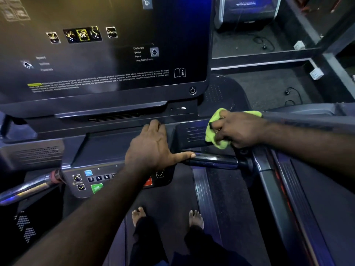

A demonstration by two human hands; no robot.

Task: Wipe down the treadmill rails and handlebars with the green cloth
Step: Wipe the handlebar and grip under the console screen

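**Green cloth bunched at the right grip, left hand flat on the console**

Nearest, at six o'clock, two bare feet (138, 215) stand on the dark treadmill belt (172, 192). Just beside them at five o'clock a ribbed dark side rail (200, 191) runs along the belt's edge.

At eight o'clock a shiny chrome handlebar (28, 189) juts in from the left edge. Beside it sits a grey button panel (92, 181) with a green key (97, 188) and a red key (148, 181). The left forearm crosses this panel and hides part of the red key and several others.

At the centre the left hand (151, 148) lies flat on the dark console ledge (107, 148), fingers straight and holding nothing. Its thumb stretches toward three o'clock and touches the near end of a short glossy black handlebar (215, 160).

At two o'clock from that hand, the right hand (236, 131) has its fingers curled round the bunched lime-green cloth (212, 135). It presses the cloth against the dark vented housing (194, 133) just above the black handlebar. A corner of the cloth shows behind the wrist. The hand and cloth cover the spot where the bar meets its mount.

Farther off, from ten to twelve o'clock, a large dark display screen (96, 54) carries icons and lines of white text. At one to two o'clock lies grey floor (269, 89) with black cables and a white socket box (316, 73).
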